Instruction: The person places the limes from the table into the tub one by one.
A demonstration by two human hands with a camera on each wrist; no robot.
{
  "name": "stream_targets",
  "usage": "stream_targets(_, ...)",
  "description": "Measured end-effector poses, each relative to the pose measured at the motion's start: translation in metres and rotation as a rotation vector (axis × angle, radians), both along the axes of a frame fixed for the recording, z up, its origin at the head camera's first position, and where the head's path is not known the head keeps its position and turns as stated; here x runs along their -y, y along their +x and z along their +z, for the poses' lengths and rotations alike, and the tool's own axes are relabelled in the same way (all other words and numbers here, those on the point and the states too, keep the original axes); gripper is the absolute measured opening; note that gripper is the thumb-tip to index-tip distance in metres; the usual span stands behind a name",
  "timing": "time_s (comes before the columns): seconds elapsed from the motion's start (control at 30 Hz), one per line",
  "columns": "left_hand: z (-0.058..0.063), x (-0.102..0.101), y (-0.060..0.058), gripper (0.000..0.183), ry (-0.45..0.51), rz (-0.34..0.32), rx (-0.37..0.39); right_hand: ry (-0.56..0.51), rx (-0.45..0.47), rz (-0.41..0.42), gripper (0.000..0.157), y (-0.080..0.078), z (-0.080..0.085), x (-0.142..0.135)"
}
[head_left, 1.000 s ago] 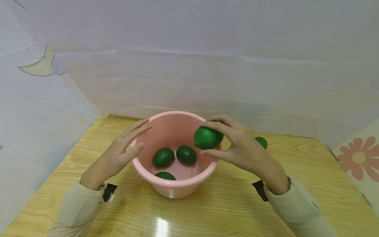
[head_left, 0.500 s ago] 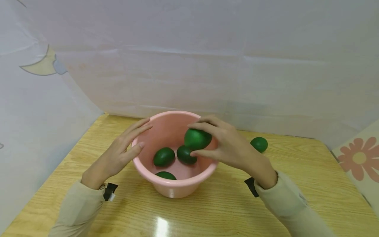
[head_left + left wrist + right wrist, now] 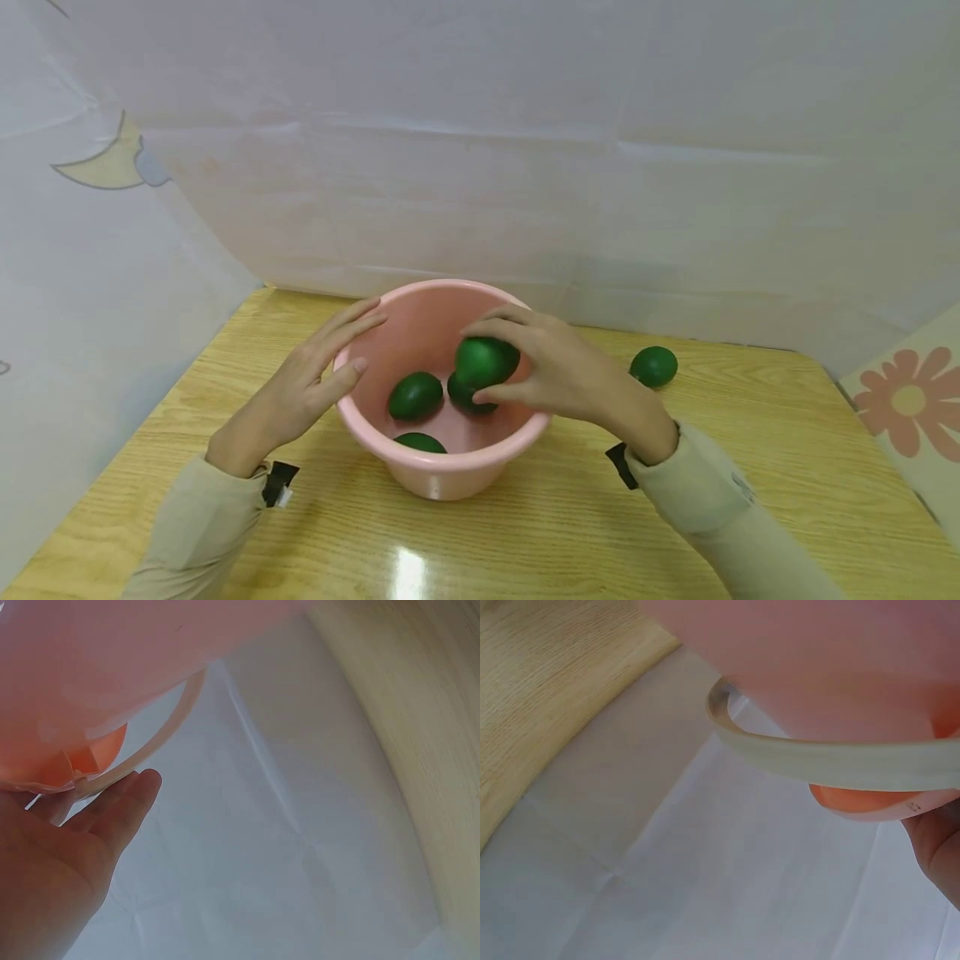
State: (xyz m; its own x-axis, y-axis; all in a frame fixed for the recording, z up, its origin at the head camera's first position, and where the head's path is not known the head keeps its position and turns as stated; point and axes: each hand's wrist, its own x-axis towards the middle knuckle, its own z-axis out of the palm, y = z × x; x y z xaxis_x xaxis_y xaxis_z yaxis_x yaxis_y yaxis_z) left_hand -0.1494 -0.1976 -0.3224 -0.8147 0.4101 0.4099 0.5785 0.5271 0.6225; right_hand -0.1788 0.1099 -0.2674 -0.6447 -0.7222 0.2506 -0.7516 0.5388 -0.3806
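A pink plastic bucket (image 3: 433, 458) stands upright on the table; its side and pale handle (image 3: 154, 746) fill much of the left wrist view. My left hand (image 3: 288, 396) rests against its left rim with fingers fairly straight. My right hand (image 3: 558, 367) reaches over the right rim, gripping a smooth green oval fruit (image 3: 480, 362) between thumb and fingers inside the bucket opening. Below lie a dark green fruit (image 3: 415, 396), another fruit (image 3: 462, 396) partly covered by the held one, and a third fruit (image 3: 420, 442) cut off by the front rim.
One more green fruit (image 3: 654, 367) lies on the wooden table (image 3: 570, 525), right of the bucket and behind my right wrist. A pale sheet (image 3: 480, 192) hangs close behind the table's back edge. The handle (image 3: 840, 761) also hangs on the bucket's right side.
My right hand has carried the green fruit leftward and slightly down, from the right rim to over the bucket's inside. The fruit on the table is less covered. My left hand stays put.
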Motion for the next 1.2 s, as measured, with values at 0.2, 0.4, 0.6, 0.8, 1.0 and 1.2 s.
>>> stream_targets(0.2,0.0,0.0,0.0,0.051,0.001,0.002,0.006,0.038,0.054,0.016,0.05,-0.004,0.0,0.005)
stream_targets(0.4,0.0,0.0,-0.001,0.051,0.007,-0.001,0.002,0.057,0.097,0.04,0.053,-0.007,-0.002,0.009)
stream_targets(0.6,0.0,-0.001,-0.001,0.051,0.01,-0.002,-0.006,0.091,0.131,0.037,0.054,-0.008,-0.003,0.012)
stream_targets(0.8,0.0,-0.001,0.0,0.051,0.011,-0.004,0.004,0.129,0.144,0.024,0.052,-0.008,-0.004,0.013)
stream_targets(1.0,0.0,-0.001,0.0,0.051,0.008,0.001,0.01,0.181,0.13,0.023,0.054,-0.008,-0.005,0.014)
stream_targets(1.2,0.001,-0.001,0.0,0.051,0.008,0.001,0.001,0.231,0.114,0.019,0.055,-0.007,-0.003,0.015)
